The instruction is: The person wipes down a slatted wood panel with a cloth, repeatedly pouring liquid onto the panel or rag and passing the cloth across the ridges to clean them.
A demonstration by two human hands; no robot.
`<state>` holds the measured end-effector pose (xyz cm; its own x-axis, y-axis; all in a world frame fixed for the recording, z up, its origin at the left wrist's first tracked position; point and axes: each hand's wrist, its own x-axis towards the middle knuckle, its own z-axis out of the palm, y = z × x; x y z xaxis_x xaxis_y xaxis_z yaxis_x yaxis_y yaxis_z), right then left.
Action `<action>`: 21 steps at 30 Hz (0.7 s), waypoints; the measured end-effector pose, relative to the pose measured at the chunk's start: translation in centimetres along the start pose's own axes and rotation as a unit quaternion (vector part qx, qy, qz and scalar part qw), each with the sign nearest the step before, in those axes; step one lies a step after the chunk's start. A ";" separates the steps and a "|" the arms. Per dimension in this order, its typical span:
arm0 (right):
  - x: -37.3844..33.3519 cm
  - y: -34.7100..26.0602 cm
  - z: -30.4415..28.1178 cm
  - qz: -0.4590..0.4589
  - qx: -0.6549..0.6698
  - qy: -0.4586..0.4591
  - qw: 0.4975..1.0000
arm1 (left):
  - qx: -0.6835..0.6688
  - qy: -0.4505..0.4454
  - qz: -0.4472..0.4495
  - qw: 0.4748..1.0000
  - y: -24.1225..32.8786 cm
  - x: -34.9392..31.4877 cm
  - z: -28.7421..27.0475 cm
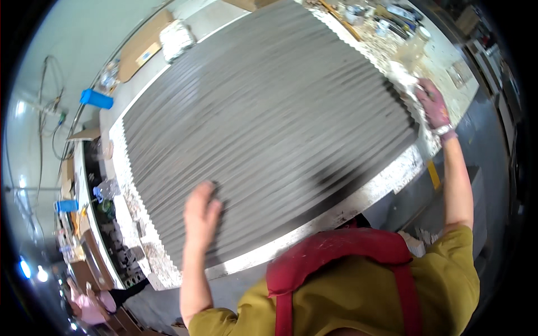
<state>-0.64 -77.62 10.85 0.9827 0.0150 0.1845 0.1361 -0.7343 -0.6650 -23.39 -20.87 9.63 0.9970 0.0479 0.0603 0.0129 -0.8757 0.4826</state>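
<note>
- One broad grey panel [269,117], ridged and zigzag-edged, lies on the white table [399,172].
- Left hand [202,211], bare and blurred, is over the ridges, thumb apart from loosely bent fingers.
- Right hand [433,105], in a dusky-red glove [439,115], curls at crumpled white material [401,74] along the panel's right edge; whether its fingers grip cannot be told.

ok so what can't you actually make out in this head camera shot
All in the head view:
Left hand: blurred, so whether its fingertips touch the grey ribbed panel is unclear.
Right hand: its gloved back hides the palm, so its grip on the white crumpled material is unclear.
Brown cardboard: cut off by the top edge.
Person in pink: too small for detail.
</note>
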 end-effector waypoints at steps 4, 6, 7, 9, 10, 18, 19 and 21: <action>2.5 8.9 -2.9 0.121 0.217 0.083 0.965 | 0.122 -0.106 0.050 0.986 6.2 -6.9 3.6; 4.8 14.1 -4.1 0.126 0.147 0.115 0.974 | 0.170 -0.093 0.080 0.978 6.3 -8.4 5.4; 6.3 17.9 -4.6 0.111 0.065 0.107 0.986 | 0.205 -0.087 0.103 0.969 5.9 -8.4 6.2; 8.4 20.5 -2.6 0.101 -0.070 0.013 0.992 | 0.206 -0.071 0.096 0.971 5.7 -9.0 6.3; 7.5 19.1 -1.2 0.055 -0.196 0.022 0.979 | 0.209 -0.067 0.091 0.971 5.7 -9.1 6.4; -0.5 2.5 1.8 -0.092 -0.129 0.046 0.986 | 0.216 -0.033 0.085 0.972 6.1 -9.3 6.2; -1.8 0.2 2.4 -0.062 -0.027 0.011 0.998 | 0.210 -0.040 0.080 0.974 6.4 -9.4 5.9; -5.6 -3.5 4.0 -0.037 0.063 -0.094 0.993 | 0.200 -0.055 0.077 0.975 6.5 -8.8 4.9</action>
<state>-6.12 -72.40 9.29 0.9739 0.2008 0.1061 0.2120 -0.6360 -0.7420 -31.71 -29.30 7.95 0.9914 -0.1306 0.0004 -0.1301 -0.9870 0.0940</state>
